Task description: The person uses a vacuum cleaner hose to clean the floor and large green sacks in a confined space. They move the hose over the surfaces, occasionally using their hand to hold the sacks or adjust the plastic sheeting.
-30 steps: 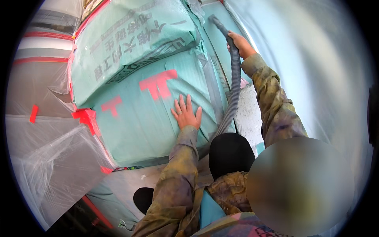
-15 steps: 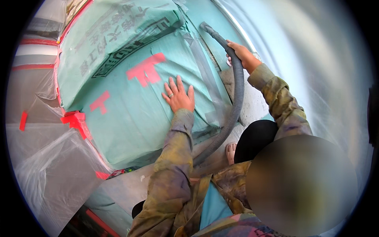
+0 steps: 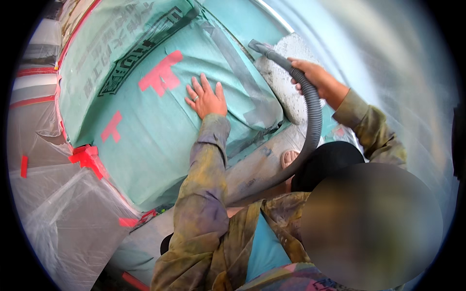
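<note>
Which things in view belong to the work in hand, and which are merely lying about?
In use:
hose, gripped by the right hand
green sheet, under the flat left hand

Merely about:
pink tape, stuck on the sheet
clear film, at left

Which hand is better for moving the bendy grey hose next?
Probably the right hand: it grips the ribbed grey hose near its nozzle, while the left hand lies flat on the green sheeting.
</note>
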`<state>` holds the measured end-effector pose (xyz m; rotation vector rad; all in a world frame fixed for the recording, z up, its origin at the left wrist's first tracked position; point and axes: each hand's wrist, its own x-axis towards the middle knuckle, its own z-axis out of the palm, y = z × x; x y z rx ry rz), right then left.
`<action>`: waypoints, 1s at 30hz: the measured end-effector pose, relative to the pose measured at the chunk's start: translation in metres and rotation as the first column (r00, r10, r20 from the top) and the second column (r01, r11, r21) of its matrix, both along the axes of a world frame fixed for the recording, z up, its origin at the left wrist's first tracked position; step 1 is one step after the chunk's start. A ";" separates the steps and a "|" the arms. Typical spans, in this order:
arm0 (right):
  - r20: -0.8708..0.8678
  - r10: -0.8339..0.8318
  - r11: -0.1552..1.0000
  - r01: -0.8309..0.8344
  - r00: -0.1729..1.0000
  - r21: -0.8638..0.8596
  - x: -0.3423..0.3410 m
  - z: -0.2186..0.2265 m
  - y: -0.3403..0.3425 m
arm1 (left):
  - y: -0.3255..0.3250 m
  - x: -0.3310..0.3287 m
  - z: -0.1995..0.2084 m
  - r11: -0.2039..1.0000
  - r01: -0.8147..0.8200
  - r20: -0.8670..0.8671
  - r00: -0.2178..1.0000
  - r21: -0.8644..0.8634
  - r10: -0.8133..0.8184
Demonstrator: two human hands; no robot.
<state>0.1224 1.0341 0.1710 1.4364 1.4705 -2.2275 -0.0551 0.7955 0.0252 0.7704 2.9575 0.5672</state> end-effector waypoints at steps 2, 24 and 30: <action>0.037 0.093 0.986 -0.097 0.995 0.138 0.001 0.015 0.010 | -0.005 -0.002 -0.001 1.000 -0.006 -0.014 1.000 0.005 0.006; 0.430 0.529 0.164 -0.585 0.732 0.794 -0.046 -0.028 0.014 | 0.001 -0.002 -0.001 0.999 -0.020 -0.052 0.998 -0.027 0.019; 0.436 0.576 0.139 -0.608 0.692 0.782 -0.059 -0.029 0.008 | 0.001 -0.002 0.004 1.000 -0.022 -0.026 0.999 -0.020 0.022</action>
